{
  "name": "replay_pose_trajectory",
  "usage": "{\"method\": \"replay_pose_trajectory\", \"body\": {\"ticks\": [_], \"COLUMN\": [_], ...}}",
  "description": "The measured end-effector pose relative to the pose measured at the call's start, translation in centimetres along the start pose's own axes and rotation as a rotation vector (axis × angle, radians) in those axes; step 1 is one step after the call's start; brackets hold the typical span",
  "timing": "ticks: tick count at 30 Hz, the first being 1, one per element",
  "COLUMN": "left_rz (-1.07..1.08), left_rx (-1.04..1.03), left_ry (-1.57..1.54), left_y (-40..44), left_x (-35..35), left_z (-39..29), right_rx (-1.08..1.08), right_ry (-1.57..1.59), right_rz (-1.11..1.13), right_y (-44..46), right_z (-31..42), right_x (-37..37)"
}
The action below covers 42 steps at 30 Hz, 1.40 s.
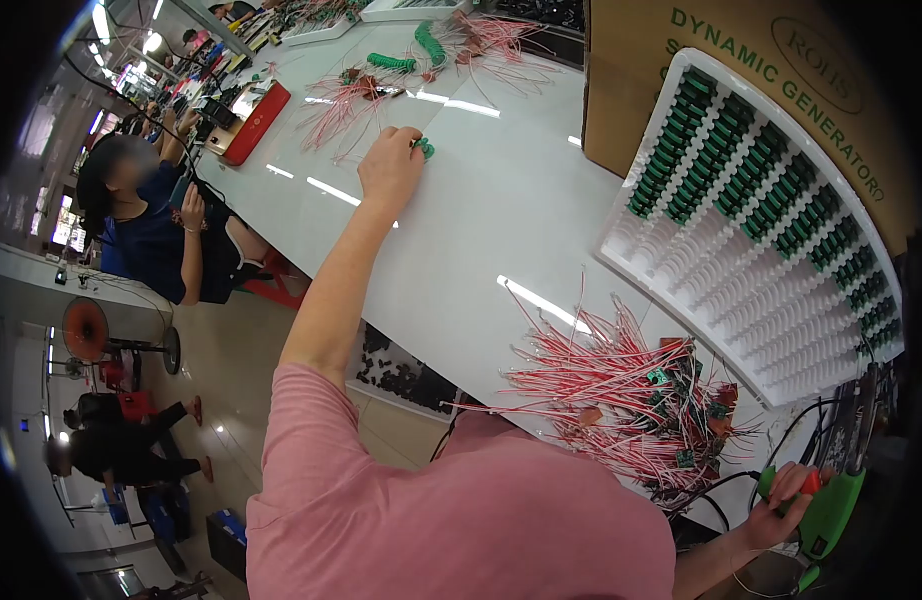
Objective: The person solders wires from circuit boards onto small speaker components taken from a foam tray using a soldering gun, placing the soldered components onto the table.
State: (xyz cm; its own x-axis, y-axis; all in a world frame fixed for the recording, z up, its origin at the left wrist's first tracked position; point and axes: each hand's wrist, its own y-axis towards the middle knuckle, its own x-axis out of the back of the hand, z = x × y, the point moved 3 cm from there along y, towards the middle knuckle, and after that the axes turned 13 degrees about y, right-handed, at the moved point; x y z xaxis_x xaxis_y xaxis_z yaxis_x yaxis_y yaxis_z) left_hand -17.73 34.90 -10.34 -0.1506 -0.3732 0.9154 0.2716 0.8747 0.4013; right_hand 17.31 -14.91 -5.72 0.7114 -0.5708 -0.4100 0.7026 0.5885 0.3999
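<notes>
My left hand [391, 170] reaches out over the white table, fingers closed around a small green part [424, 148]. Just beyond it lie two curved rows of green parts [392, 63] and some red and white wires. At the lower right, my right hand [781, 508] is wrapped around a green glue gun [834, 515] with a red trigger; its tip is hard to make out. Between the hands, near my body, spreads a heap of red and white wires [601, 385] with small green boards among them.
A white ribbed tray [751, 300], partly filled with rows of green parts, leans against a cardboard box [631, 90] on the right. A red box [256, 125] stands at the table's left edge, near a seated person [171, 225]. Black cables run beside the glue gun.
</notes>
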Motion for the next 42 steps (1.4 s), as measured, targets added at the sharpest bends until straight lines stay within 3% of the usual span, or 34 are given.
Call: {"method": "replay_pose_trajectory", "body": {"ticks": [6,9,12,18,21,25,27,33,42], "left_rz": [0.044,0.104,0.187,0.048,0.003,-0.083,-0.082,0.017,0.1], "left_rx": [-0.034,0.128,0.146,-0.023,-0.014,-0.118,-0.184,-0.069,-0.013], "left_ry": [-0.155,-0.335,-0.307,-0.265,-0.211,0.006,0.084,-0.274,-0.255], "left_y": [-1.6,-1.3,-0.8,-1.4,-2.5,-2.9,-3.2,-4.0,-3.4], "left_x": [0.6,-0.9,-1.7,-0.4,1.0,1.7,1.9,0.9,1.1], "left_z": [-0.4,1.0,1.8,0.5,-0.8,-1.3,-1.6,0.2,0.5], "right_rx": [-0.017,-0.018,-0.026,-0.012,-0.011,-0.109,-0.059,-0.035,0.004], "right_ry": [-0.019,-0.026,-0.03,0.022,0.027,0.138,0.123,0.042,0.059], "right_rz": [-0.014,-0.007,-0.031,-0.042,-0.024,0.005,-0.007,-0.017,0.051], "right_y": [0.2,0.3,0.2,-0.3,-0.3,-0.1,-0.1,-1.2,-1.0], "right_z": [-0.1,-0.1,-0.1,0.0,0.0,0.3,0.1,0.6,0.6], "right_x": [-0.1,-0.4,-0.1,0.0,0.2,-0.5,-0.4,0.7,0.6]}}
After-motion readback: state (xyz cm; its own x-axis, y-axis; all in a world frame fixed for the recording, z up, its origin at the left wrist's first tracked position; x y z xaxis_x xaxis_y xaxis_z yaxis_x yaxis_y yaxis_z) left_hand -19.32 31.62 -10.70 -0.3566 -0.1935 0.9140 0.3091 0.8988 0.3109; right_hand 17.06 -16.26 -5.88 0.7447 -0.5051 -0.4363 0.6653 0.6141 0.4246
